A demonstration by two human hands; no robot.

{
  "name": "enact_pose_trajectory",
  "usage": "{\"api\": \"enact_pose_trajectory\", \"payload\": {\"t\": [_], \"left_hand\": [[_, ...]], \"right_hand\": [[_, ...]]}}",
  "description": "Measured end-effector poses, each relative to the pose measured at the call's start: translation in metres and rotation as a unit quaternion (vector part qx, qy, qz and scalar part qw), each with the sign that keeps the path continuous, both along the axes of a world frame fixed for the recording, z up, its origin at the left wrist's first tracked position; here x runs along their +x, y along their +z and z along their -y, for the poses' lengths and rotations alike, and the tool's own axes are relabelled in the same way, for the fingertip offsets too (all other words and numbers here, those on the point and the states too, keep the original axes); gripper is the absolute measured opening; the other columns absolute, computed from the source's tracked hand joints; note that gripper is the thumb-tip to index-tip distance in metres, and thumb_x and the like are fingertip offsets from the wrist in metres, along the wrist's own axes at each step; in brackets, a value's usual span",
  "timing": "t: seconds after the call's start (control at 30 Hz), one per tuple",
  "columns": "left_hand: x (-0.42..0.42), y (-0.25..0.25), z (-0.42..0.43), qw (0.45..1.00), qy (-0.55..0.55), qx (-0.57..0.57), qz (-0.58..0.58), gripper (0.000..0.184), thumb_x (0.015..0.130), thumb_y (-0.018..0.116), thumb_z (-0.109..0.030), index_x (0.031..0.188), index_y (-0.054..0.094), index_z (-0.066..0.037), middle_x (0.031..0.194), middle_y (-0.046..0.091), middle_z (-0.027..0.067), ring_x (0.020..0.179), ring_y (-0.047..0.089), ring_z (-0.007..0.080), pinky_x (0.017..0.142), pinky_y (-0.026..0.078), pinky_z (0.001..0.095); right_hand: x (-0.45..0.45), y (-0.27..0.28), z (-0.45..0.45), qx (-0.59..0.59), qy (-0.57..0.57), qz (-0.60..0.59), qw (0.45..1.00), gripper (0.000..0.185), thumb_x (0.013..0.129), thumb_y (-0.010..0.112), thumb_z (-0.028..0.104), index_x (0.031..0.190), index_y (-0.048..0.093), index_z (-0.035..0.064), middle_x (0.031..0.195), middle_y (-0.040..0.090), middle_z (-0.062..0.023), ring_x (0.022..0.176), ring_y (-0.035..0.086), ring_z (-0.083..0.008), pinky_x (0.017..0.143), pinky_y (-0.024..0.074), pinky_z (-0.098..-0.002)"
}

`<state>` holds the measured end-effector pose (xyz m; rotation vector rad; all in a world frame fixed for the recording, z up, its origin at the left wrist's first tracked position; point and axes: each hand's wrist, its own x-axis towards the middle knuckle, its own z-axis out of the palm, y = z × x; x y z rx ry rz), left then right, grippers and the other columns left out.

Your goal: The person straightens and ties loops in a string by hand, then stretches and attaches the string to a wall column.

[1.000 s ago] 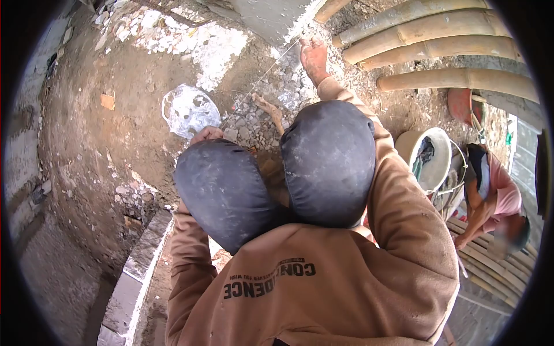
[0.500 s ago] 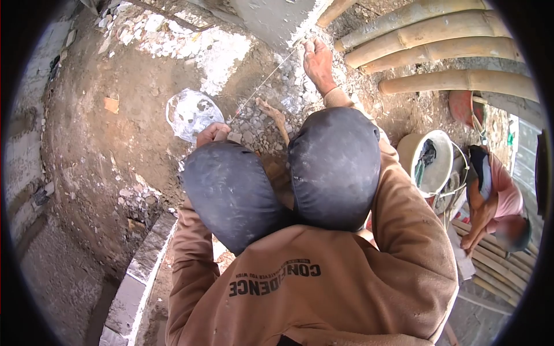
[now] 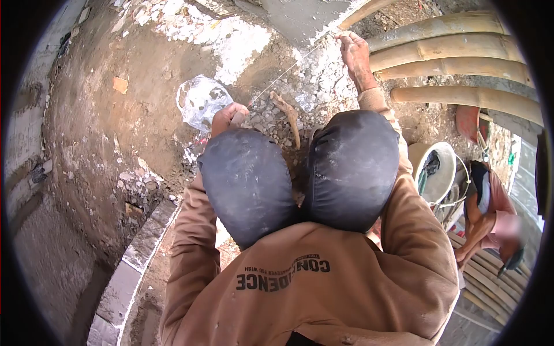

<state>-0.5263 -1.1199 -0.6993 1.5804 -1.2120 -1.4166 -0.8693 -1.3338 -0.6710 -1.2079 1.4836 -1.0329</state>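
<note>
A thin pale string (image 3: 281,76) runs taut between my hands above the rubble. My left hand (image 3: 228,117), just beyond my left knee, is closed on its near end. At the far end my right hand (image 3: 354,55) pinches the string close to the lower edge of a grey plastered slab (image 3: 309,20). Beside my left hand lies a clear plastic bag (image 3: 202,101). Between the hands, a piece of wood (image 3: 287,118) rests on the gravel, below the string and apart from it.
Thick bamboo poles (image 3: 450,49) lie at the upper right. A pale bucket (image 3: 438,173) with dark contents stands right of my knees. Beyond it a co-worker (image 3: 490,213) bends over more bamboo. A low block wall (image 3: 124,288) runs along the lower left. White rubble (image 3: 242,43) covers the ground ahead.
My right hand has shifted a little right and away from the slab's corner, its fingers lifted. The left hand keeps its hold on the string. The whole view has shifted slightly.
</note>
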Motion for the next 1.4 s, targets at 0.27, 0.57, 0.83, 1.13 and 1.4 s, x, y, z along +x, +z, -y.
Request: {"api": "enact_pose_trajectory", "payload": {"t": [0.27,0.57,0.83,1.13,1.4], "left_hand": [[-0.008,0.008,0.011,0.999,-0.020,0.034,0.022,0.021,0.096,0.059,-0.022,0.092,0.068,-0.003,0.065,0.050,-0.0057,0.064,0.043,0.0046,0.058,0.036,0.0261],[-0.015,-0.001,0.014,0.999,-0.012,0.012,0.030,0.021,0.096,0.060,-0.021,0.092,0.068,-0.002,0.067,0.054,-0.0055,0.065,0.046,0.0049,0.059,0.039,0.0265],[-0.014,-0.010,0.017,0.999,-0.025,-0.016,0.022,0.018,0.096,0.063,-0.021,0.095,0.072,-0.004,0.068,0.053,-0.0082,0.064,0.043,0.0035,0.058,0.036,0.0243],[-0.018,-0.002,0.020,0.999,-0.025,-0.012,0.041,0.020,0.094,0.059,-0.020,0.091,0.068,-0.002,0.068,0.055,-0.0027,0.065,0.047,0.0068,0.060,0.040,0.0276],[-0.019,-0.010,0.021,0.999,-0.027,-0.011,0.039,0.021,0.094,0.058,-0.021,0.091,0.068,-0.002,0.069,0.057,-0.0016,0.066,0.048,0.0072,0.061,0.041,0.0276]], "right_hand": [[-0.002,0.016,0.004,-0.005,0.017,0.005,1.000,0.018,0.096,0.057,0.011,0.085,0.069,0.0017,0.060,0.043,0.0067,0.053,0.035,-0.0039,0.047,0.0295,-0.0245],[0.005,0.021,0.003,-0.009,0.006,0.026,1.000,0.019,0.100,0.055,0.013,0.096,0.072,0.0045,0.058,0.040,0.0103,0.047,0.030,-0.0010,0.041,0.0220,-0.0210],[0.003,0.028,0.001,0.000,0.018,0.048,0.999,0.016,0.095,0.058,0.009,0.085,0.068,0.0005,0.063,0.045,0.0073,0.056,0.036,-0.0033,0.048,0.0300,-0.0234],[0.008,0.032,0.000,0.013,-0.001,0.050,0.999,0.017,0.095,0.059,0.009,0.086,0.070,0.0004,0.062,0.046,0.0071,0.055,0.037,-0.0037,0.048,0.0304,-0.0242],[0.008,0.032,0.001,-0.001,0.004,0.047,0.999,0.016,0.094,0.060,0.011,0.087,0.071,0.0013,0.061,0.047,0.0070,0.054,0.037,-0.0028,0.047,0.0292,-0.0230]]}}
